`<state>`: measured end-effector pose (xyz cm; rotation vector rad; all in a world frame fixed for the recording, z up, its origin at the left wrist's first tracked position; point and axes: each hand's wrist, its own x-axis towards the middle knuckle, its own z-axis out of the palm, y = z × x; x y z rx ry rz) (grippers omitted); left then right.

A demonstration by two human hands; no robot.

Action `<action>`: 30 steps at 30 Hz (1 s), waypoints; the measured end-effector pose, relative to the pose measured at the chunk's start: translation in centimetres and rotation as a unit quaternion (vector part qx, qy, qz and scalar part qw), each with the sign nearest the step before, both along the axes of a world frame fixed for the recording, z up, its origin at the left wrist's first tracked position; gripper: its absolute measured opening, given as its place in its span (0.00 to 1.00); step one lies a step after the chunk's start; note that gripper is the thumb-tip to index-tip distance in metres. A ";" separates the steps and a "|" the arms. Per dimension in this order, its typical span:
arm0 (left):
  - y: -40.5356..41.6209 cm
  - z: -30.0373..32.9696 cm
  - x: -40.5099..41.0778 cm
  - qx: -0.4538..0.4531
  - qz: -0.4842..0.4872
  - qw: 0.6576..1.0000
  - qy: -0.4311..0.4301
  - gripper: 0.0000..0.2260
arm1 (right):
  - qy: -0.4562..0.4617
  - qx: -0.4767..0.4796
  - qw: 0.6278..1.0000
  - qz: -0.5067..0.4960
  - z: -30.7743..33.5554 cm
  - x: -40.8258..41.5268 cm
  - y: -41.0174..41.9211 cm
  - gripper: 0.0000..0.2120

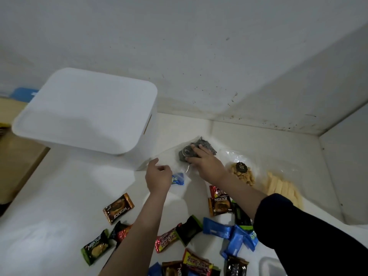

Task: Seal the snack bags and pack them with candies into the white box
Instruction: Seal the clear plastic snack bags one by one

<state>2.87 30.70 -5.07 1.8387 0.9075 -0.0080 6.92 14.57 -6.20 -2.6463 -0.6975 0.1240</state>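
A clear snack bag (179,156) holding dark spiral cookies (205,145) lies on the white table just right of the white box (87,114). My right hand (207,163) lies over the cookies, its fingers spread and pressing on the bag. My left hand (158,174) is at the bag's near left edge with fingers curled; whether it pinches the plastic is unclear. Two more clear bags lie to the right: one with small tan snacks (242,176), one with pale sticks (278,186). Several wrapped candies (118,208) are scattered across the near table.
The white box stands at the left with its lid on. Walls meet in a corner at the back right. A brown surface (18,166) and a blue item (23,93) sit beyond the table's left edge. A clear container corner (270,265) shows at the bottom right.
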 end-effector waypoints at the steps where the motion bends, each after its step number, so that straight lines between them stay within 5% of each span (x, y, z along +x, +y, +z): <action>1: 0.1 0.4 -0.1 -0.032 0.002 0.999 -0.030 0.22 | -0.007 0.030 1.000 -0.009 0.5 -0.2 0.0 0.17; 9: 0.0 7.8 -2.4 -0.223 -0.020 0.958 -0.180 0.20 | 0.031 0.304 0.941 -0.144 7.3 -5.3 -1.6 0.12; 14: 0.8 11.5 -5.1 -0.216 -0.207 0.917 -0.263 0.10 | 0.118 0.405 0.888 -0.184 10.4 -10.1 -2.0 0.17; 18: 0.8 14.9 -7.4 -0.224 -0.247 0.893 -0.303 0.06 | 0.150 0.429 0.871 -0.184 13.2 -13.5 -1.4 0.15; 22: 1.2 17.1 -9.3 -0.237 -0.246 0.886 -0.313 0.06 | 0.075 0.498 0.844 -0.183 16.6 -16.1 -0.5 0.17; 30: 3.5 21.7 -12.4 -0.240 -0.261 0.867 -0.350 0.06 | -0.085 0.571 0.787 -0.215 23.0 -18.9 2.0 0.07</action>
